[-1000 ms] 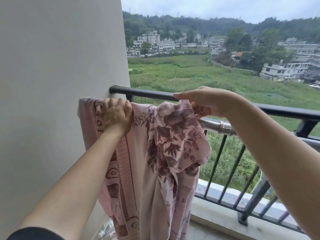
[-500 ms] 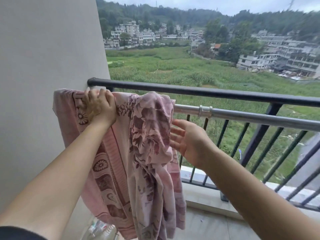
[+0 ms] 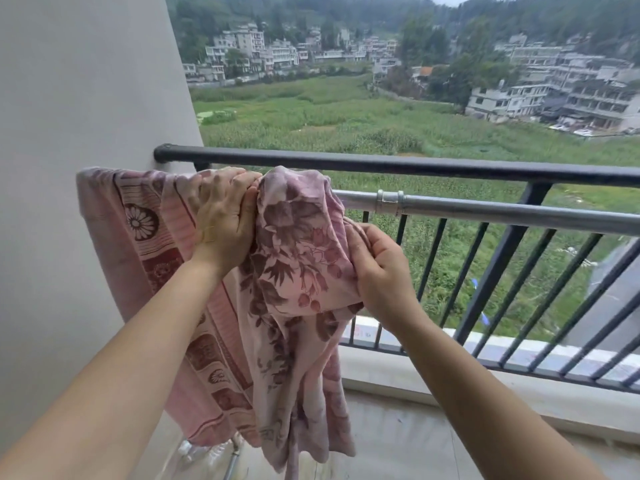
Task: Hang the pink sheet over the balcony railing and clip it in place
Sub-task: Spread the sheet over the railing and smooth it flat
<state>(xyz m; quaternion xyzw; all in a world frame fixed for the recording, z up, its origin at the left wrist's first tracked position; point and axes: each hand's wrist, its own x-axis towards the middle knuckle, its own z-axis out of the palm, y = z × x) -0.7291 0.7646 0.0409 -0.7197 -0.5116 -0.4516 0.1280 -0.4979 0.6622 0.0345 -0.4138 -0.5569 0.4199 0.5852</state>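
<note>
Setting: high balcony with a pale wall on the left, green fields and white buildings far below the bars.
Rails: dark round top railing (image 3: 415, 166) runs from the wall; a silver metal pole (image 3: 502, 211) sits just below and inside it.
Sheet: pink floral cotton sheet (image 3: 287, 306) is draped over the silver pole near the wall, bunched in the middle, its patterned border hanging flat at the left and the tail reaching toward the floor.
Left hand (image 3: 221, 216): closed on the gathered cloth at the top, pressing it on the pole.
Right hand (image 3: 381, 271): fingers curled shut on a fold of the sheet just below the pole.
Clips: none visible.
Stage: likely spreading the bunch rightward along the pole, clipping not yet begun.
Risk: a hard sideways pull could drag the left part off the pole if that hand loosens.
Risk: unclipped and unevenly weighted, the cloth may slide down or catch wind and go over the bars.
</note>
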